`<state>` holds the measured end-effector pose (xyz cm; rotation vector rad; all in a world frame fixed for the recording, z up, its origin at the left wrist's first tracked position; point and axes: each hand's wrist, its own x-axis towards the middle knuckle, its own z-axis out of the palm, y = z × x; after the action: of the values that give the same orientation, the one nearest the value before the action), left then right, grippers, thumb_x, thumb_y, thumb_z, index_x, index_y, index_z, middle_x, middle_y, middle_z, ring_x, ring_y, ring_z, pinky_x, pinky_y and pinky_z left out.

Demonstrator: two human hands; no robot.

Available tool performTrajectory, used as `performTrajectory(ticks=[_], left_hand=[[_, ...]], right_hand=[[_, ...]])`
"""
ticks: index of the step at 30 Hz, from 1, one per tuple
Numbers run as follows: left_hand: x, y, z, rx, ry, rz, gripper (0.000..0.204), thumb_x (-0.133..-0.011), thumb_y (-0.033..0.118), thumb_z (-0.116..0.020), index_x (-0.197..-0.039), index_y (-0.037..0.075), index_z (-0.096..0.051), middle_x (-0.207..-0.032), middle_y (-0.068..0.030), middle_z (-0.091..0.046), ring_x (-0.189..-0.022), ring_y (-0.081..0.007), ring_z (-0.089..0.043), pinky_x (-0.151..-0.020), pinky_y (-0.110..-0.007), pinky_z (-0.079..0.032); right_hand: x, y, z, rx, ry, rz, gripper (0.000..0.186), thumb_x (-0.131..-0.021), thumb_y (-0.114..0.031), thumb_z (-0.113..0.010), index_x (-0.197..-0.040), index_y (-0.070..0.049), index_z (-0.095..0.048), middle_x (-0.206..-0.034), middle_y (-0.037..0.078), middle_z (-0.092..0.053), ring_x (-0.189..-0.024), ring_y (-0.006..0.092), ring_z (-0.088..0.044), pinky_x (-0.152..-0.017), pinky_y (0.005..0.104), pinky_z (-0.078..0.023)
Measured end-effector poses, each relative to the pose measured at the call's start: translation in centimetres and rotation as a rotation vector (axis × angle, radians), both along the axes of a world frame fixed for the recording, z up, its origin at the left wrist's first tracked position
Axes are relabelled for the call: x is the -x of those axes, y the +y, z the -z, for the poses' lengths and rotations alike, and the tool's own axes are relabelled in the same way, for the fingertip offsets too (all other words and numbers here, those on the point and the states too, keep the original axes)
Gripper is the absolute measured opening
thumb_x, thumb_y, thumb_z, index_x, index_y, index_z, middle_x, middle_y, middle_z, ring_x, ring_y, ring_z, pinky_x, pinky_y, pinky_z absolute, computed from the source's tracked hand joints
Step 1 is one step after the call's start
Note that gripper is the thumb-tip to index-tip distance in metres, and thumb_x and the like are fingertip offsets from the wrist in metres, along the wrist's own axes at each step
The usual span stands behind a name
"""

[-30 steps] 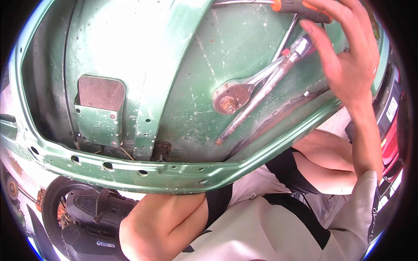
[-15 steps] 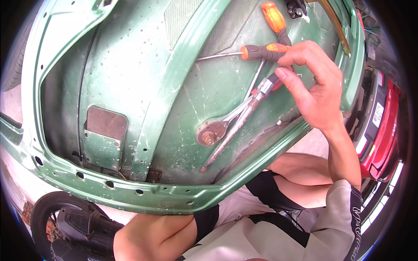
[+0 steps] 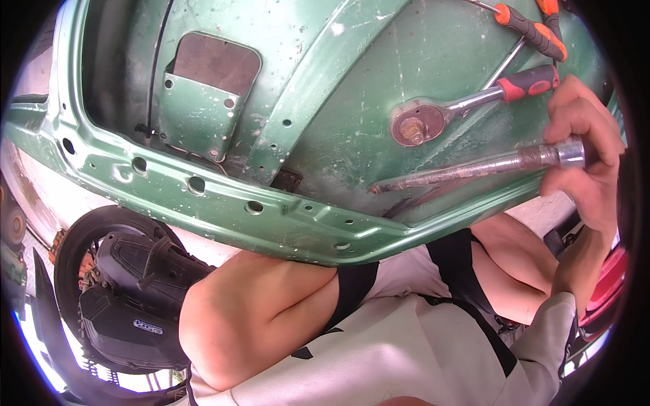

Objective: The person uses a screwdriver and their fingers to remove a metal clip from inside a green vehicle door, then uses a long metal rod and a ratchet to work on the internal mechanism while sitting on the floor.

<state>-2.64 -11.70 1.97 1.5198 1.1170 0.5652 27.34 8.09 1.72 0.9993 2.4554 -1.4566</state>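
At the right side, my right hand [image 3: 590, 152] is closed around the socket end of a long metal socket extension bar [image 3: 474, 168]. Its worn tip reaches left, low over the green metal panel [image 3: 338, 128]; whether it touches the panel I cannot tell. Just beyond the bar lies a ratchet wrench [image 3: 477, 100] with a round head and a red and dark grip. Farther back rests a screwdriver [image 3: 531, 30] with an orange and dark handle, and part of a second orange screwdriver handle [image 3: 550, 8] shows beside it. My left hand is out of view.
The panel's raised front rim [image 3: 230, 220], pierced with holes, runs across above my knees. A dark plate in a cut-out [image 3: 217, 61] is at the panel's left. A black motor scooter [image 3: 135, 284] stands at lower left, and a red vehicle part [image 3: 606, 284] at far right.
My right hand has closed on the bar and swung it to a flatter angle, away from the ratchet wrench. The view has shifted, so the panel and tools appear higher and farther right.
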Motion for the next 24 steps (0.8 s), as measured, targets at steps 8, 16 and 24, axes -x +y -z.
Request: performTrajectory(ticks=[8,16,24], left_hand=[[-0.7,0.2,1.5,-0.038,0.023,0.018,0.043,-0.064,0.017,-0.062,-0.095,-0.011,-0.072,-0.099,-0.0234,-0.07,-0.09,-0.0362,-0.069,-0.083,-0.04,-0.056],[-0.2,0.6,1.7,-0.003,0.043,0.047,0.045,-0.062,0.018,-0.061,-0.093,-0.013,-0.071,-0.097,-0.0256,-0.07,-0.088,-0.0371,-0.069,-0.082,-0.041,-0.056],[0.5,0.8,3.1,-0.037,0.012,0.051,0.048,-0.06,0.02,-0.059,-0.091,-0.015,-0.07,-0.095,-0.0278,-0.069,-0.086,-0.0381,-0.069,-0.081,-0.042,-0.057]], right_hand=[[6.4,-5.2,4.6,0.493,0.48,0.707,0.037,-0.107,-0.031,-0.058,-0.116,0.005,-0.058,-0.105,0.022,-0.068,-0.098,0.0332,-0.073,-0.092,0.0444,-0.06],[9.2,-6.1,7.9,0.388,0.389,0.746,0.036,-0.108,-0.029,-0.056,-0.121,0.005,-0.054,-0.105,0.021,-0.068,-0.098,0.0325,-0.073,-0.091,0.0431,-0.06],[11.0,-5.0,10.2,0.324,0.394,0.743,0.036,-0.109,-0.026,-0.054,-0.127,0.005,-0.049,-0.105,0.02,-0.068,-0.097,0.0318,-0.074,-0.089,0.0417,-0.061]])
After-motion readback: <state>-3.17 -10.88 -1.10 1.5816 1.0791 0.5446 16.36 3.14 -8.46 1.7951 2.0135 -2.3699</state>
